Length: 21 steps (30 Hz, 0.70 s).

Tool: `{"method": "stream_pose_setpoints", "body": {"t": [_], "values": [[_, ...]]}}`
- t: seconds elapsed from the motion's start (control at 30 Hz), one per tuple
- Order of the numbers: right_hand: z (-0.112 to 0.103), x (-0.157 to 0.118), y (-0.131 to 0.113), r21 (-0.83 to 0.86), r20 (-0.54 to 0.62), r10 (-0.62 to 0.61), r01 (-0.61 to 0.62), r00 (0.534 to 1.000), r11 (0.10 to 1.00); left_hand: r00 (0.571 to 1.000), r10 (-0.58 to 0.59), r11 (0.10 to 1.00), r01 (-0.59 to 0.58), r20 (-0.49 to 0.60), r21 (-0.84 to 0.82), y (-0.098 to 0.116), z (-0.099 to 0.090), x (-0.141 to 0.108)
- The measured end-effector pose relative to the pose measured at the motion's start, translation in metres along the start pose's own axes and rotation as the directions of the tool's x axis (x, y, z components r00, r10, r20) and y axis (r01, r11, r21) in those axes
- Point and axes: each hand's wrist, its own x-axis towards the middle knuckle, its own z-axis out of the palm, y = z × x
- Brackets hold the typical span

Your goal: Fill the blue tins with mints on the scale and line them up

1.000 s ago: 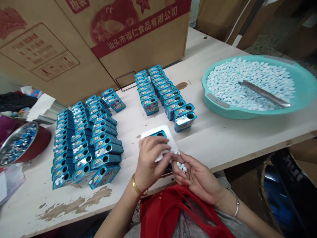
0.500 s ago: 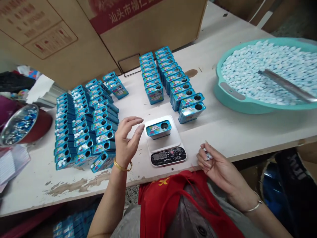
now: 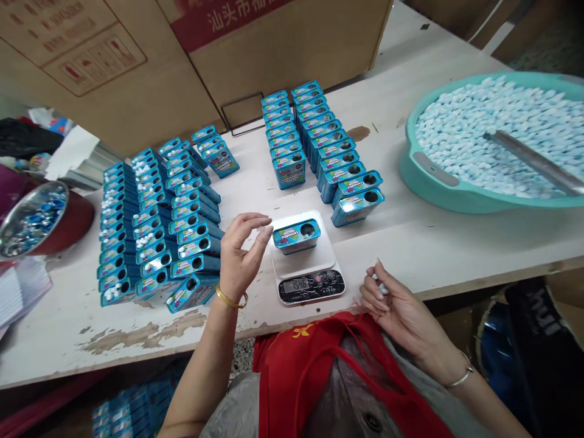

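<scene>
A blue candy tin (image 3: 285, 237) with a round hole in its top stands upright on the white digital scale (image 3: 285, 266). My left hand (image 3: 244, 252) is beside the tin's left end, thumb and fingers apart with nothing between them. The thumb tip is very near the tin; whether it touches, I cannot tell. To the right of the scale, my right hand (image 3: 401, 313) is curled round a few small white candies (image 3: 383, 289), partly hidden by the fingers. The scale's lit display (image 3: 296, 285) shows digits.
Rows of blue tins (image 3: 152, 234) stand at left, several with white candies on top. More tins (image 3: 337, 161) are behind the scale. A turquoise basin (image 3: 413, 173) of candies with a metal scoop (image 3: 536, 161) is at right. A metal bowl (image 3: 61, 228) sits far left.
The camera view has shifted slightly. The digits on the scale's display look different. Both hands keep nearly the same places and poses.
</scene>
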Motion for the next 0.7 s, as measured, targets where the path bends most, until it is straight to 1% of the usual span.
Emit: {"method": "stream_pose_setpoints", "body": {"t": [0.1, 0.13, 0.17, 0.23, 0.27, 0.3, 0.33, 0.43, 0.5, 0.6, 0.67, 0.7], "values": [[0.0, 0.002, 0.001, -0.009, -0.007, -0.004, 0.003, 1.0, 1.0, 0.999, 0.006, 0.999, -0.008, 0.05, 0.043, -0.001, 0.003, -0.002], [0.001, 0.002, 0.002, -0.012, -0.008, -0.003, 0.003, 1.0, 1.0, 0.995, 0.02, 0.997, -0.027, 0.097, 0.077, 0.0, 0.004, -0.002], [0.002, 0.003, 0.003, -0.016, -0.011, 0.0, 0.0, 1.0, 1.0, 0.985, 0.041, 0.991, -0.062, 0.17, 0.116, 0.001, 0.006, 0.0], [0.004, 0.004, 0.005, -0.023, -0.018, 0.01, -0.011, 1.0, 1.0, 0.938, 0.083, 0.969, -0.155, 0.338, 0.192, 0.001, 0.01, 0.006], [0.005, 0.005, 0.007, -0.024, -0.02, 0.014, -0.015, 1.0, 1.0, 0.914, 0.095, 0.954, -0.197, 0.395, 0.228, 0.0, 0.012, 0.013], [0.006, 0.006, 0.008, -0.024, -0.021, 0.016, -0.016, 1.0, 1.0, 0.903, 0.099, 0.937, -0.226, 0.418, 0.266, -0.002, 0.015, 0.021], [0.007, 0.007, 0.009, -0.024, -0.02, 0.012, -0.012, 1.0, 1.0, 0.908, 0.102, 0.92, -0.241, 0.406, 0.31, -0.005, 0.017, 0.032], [0.01, 0.011, 0.012, -0.032, -0.022, -0.008, 0.007, 1.0, 0.999, 0.946, 0.125, 0.866, -0.252, 0.3, 0.432, -0.022, 0.029, 0.068], [0.01, 0.013, 0.013, -0.038, -0.032, -0.016, 0.015, 0.999, 0.999, 0.95, 0.139, 0.832, -0.266, 0.281, 0.487, -0.037, 0.04, 0.09], [0.007, 0.014, 0.014, -0.048, -0.033, -0.003, 0.002, 0.999, 0.999, 0.95, 0.127, 0.799, -0.268, 0.285, 0.538, -0.055, 0.057, 0.107], [0.003, 0.015, 0.014, -0.066, -0.028, 0.014, -0.016, 1.0, 0.998, 0.953, 0.126, 0.787, -0.264, 0.275, 0.557, -0.064, 0.061, 0.113], [0.001, 0.016, 0.014, -0.076, -0.026, 0.023, -0.025, 0.999, 0.997, 0.958, 0.127, 0.784, -0.256, 0.258, 0.566, -0.068, 0.06, 0.117]]}}
